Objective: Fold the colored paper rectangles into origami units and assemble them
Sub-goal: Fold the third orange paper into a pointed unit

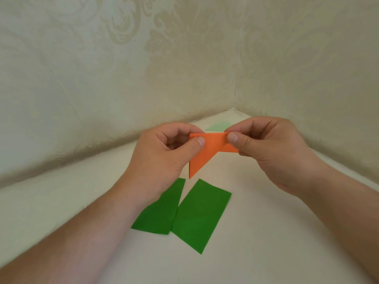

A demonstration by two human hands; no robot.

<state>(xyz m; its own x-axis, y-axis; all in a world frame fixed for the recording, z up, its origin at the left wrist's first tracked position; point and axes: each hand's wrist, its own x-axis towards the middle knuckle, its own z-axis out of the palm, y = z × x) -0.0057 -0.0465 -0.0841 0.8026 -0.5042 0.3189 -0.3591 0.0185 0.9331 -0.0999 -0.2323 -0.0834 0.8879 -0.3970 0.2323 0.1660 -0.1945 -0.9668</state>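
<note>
A partly folded orange paper (pixel 205 152) is held in the air above the table, one pointed flap hanging down. My left hand (pixel 164 154) pinches its left end between thumb and fingers. My right hand (pixel 266 148) pinches its right end, thumb on the front. Below them two dark green paper rectangles lie flat side by side on the white table: one (pixel 159 214) partly under my left wrist, the other (pixel 200 216) to its right. A pale green piece of paper (pixel 218 127) lies behind the orange paper, mostly hidden.
The white table (pixel 266 232) sits in a corner formed by two cream patterned walls (pixel 143 68), which meet just behind my hands.
</note>
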